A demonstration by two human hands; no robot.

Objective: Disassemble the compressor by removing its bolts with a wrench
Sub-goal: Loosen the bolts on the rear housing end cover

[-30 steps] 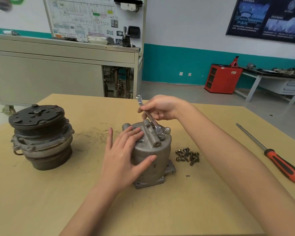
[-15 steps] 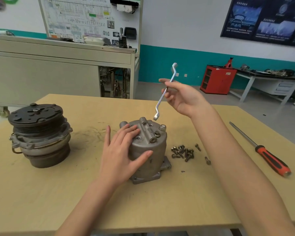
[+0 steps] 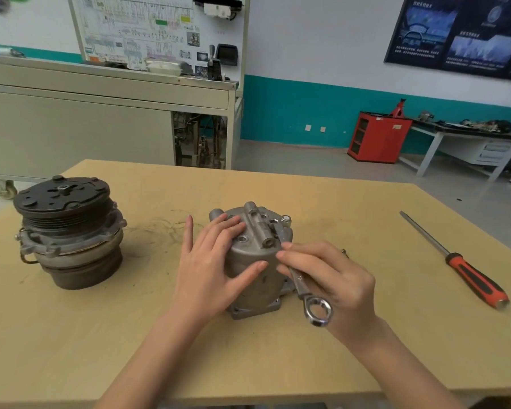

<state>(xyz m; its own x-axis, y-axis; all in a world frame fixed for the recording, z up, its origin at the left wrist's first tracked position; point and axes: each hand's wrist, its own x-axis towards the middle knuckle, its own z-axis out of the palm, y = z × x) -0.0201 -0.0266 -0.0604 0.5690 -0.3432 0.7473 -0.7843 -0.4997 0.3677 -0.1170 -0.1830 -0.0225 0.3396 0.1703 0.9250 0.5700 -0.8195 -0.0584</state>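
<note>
Carefully, left hand pressing the compressor flat-fingered, I should seat the wrench, pinched by my right hand, squarely on the bolt it covers.

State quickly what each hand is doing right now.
Left hand: open, fingers flat on the compressor housing.
Right hand: closed round the ring wrench.

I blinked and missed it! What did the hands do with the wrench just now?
The right hand brought the raised wrench back down onto the top of the compressor housing, its free ring end now toward the person. The left hand stayed pressed on the housing; the screwdriver and the clutch pulley did not move.
</note>
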